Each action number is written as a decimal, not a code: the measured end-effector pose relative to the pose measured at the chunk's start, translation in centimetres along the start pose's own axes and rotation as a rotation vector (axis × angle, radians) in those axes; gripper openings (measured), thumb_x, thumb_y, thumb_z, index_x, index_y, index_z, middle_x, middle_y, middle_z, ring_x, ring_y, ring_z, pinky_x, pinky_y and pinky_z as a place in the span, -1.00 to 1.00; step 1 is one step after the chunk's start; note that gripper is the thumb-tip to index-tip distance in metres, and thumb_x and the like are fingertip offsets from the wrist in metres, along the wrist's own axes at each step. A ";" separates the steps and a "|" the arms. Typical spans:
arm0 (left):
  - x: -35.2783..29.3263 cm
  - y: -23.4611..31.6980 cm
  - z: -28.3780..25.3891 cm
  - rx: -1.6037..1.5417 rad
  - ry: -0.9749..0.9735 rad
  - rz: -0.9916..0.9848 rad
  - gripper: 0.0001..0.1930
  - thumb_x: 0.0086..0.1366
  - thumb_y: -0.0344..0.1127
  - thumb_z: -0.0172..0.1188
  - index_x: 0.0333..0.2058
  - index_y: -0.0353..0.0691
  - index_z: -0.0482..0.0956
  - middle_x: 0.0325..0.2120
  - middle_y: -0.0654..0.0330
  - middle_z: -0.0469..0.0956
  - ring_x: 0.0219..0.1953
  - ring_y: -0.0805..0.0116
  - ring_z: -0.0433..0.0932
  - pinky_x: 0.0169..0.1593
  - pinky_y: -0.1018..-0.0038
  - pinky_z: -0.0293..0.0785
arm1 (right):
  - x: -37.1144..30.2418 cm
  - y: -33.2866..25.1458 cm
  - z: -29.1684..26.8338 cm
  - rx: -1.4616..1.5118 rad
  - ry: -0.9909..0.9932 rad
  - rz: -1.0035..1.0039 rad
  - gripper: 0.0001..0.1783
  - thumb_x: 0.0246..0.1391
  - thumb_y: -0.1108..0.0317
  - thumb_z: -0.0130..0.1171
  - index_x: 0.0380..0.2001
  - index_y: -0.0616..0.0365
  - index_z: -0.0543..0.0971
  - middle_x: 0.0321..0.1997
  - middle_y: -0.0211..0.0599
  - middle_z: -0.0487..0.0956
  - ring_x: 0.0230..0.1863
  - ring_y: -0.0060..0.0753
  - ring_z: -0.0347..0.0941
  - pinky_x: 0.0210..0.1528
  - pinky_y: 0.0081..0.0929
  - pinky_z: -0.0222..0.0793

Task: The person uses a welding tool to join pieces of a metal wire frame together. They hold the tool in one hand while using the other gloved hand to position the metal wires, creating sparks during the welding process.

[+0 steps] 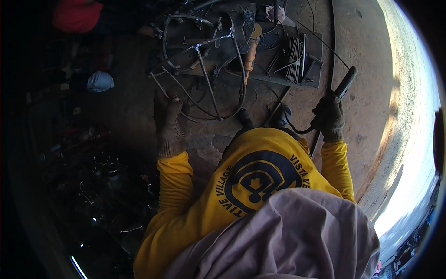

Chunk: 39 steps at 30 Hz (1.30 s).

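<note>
My left hand [171, 122], in a knitted work glove, is closed on the near left side of a metal frame [204, 74] made of bent and welded rods. The frame rests partly on a dark metal work table [312, 80], and its curved near end reaches past the edge. Bright weld spots show on its joints. Out to the right, my gloved right hand [331, 116] grips a black welding electrode holder [345, 83]. A thin electrode [323, 43] sticks out of its tip toward the table's far side. The holder's black cable loops from my hand toward the table.
An orange angle grinder [251, 55] lies beside the frame. Several welding rods [292, 58] are bunched on the table's right. A person in a red top [76, 16] is at the far left, near a pale bundle [100, 81]. Dark metal parts [111, 172] crowd the lower left.
</note>
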<state>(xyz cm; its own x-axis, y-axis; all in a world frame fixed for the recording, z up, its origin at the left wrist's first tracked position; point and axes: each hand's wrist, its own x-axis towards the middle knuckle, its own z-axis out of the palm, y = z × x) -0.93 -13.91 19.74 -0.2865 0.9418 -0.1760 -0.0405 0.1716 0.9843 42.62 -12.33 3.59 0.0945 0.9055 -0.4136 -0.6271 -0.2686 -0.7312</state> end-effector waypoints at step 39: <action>1.2 -6.9 6.6 -0.015 0.510 -0.404 0.03 0.12 -0.31 0.49 0.40 -0.40 -0.06 -0.11 0.07 0.64 -0.07 0.36 0.60 -0.02 0.51 0.52 | -6.2 4.4 2.6 -0.735 -0.380 -0.280 -0.39 0.21 0.37 0.23 0.26 0.37 0.29 -0.14 -0.26 0.57 -0.21 -0.43 0.55 -0.13 -0.48 0.49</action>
<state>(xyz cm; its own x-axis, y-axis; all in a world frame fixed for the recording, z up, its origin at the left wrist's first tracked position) 5.35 -12.01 12.71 -0.6642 0.5477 -0.5087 -0.2527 0.4759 0.8424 37.25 -18.27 4.32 -0.1760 0.9830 -0.0531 0.0506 -0.0448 -0.9977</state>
